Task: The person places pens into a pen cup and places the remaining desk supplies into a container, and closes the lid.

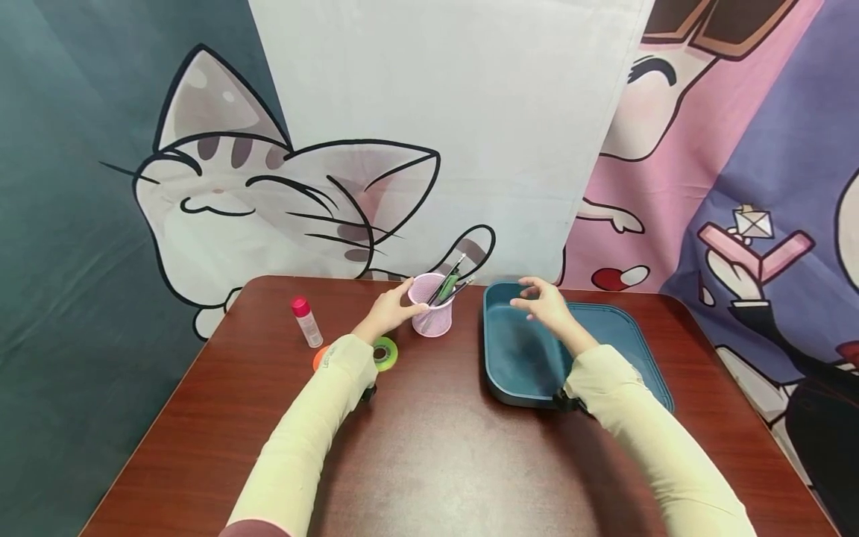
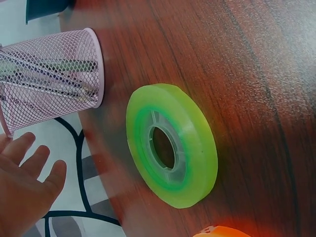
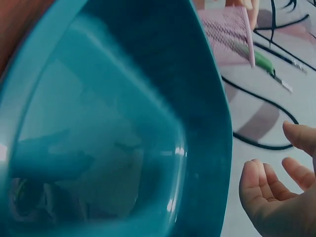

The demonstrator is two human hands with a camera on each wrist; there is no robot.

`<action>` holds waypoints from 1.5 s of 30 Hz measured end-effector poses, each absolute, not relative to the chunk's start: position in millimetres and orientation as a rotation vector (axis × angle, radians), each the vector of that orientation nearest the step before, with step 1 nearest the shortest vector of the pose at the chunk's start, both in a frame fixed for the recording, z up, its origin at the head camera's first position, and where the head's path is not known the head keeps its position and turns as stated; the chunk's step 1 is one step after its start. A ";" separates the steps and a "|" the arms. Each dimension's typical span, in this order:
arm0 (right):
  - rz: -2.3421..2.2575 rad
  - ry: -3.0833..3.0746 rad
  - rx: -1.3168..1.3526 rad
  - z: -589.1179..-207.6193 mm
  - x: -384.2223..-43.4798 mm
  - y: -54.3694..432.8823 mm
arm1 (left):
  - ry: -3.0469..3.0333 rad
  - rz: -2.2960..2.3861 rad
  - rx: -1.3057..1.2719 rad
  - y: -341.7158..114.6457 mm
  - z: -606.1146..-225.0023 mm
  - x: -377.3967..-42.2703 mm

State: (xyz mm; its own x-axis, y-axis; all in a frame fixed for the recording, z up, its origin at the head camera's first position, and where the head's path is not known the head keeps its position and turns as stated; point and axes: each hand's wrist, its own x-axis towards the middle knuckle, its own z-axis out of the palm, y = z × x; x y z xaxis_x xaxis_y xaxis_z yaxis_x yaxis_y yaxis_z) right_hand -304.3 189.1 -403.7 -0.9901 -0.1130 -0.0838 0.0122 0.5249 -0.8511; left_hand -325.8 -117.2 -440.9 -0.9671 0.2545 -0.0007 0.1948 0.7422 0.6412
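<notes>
A pink mesh pen holder (image 1: 432, 322) stands upright near the table's back edge, with pens and a green-handled tool (image 3: 264, 61) sticking out. At its left side is my left hand (image 1: 391, 312), thumb and forefinger about the rim; the other fingers (image 2: 34, 163) are spread clear of the mesh. My right hand (image 1: 546, 307) hovers over the blue tray (image 1: 493, 350), fingers loosely bent and nothing between them. A green tape roll (image 2: 197, 143) lies near my left wrist. Part of an orange roll (image 1: 318, 359) shows beside that sleeve, which hides the remainder.
A glue stick with a red cap (image 1: 308, 325) stands at the left on the brown table (image 1: 429, 462). The tray has a second section (image 1: 620, 328) at the right, partly behind my right arm. A cartoon-printed cloth (image 1: 436, 74) hangs behind the table.
</notes>
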 end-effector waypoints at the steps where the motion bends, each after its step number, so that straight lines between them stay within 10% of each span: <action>1: -1.467 2.627 -0.094 -404.1 -303.2 193.5 | 2.853 1.032 0.367 -117.3 -441.1 -325.5; 45: -1.439 2.513 -0.046 -435.2 -267.4 292.2 | 2.973 0.737 0.570 -164.2 -461.8 -268.2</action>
State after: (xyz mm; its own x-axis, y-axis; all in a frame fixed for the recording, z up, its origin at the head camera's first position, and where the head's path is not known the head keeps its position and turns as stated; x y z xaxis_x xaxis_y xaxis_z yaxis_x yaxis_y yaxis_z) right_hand -267.4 292.2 -435.2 -0.9695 -0.1480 -0.1953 0.0935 0.5129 -0.8533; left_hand -268.2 -164.2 -461.8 -0.9327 0.3553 0.0617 0.3430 0.8212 0.4560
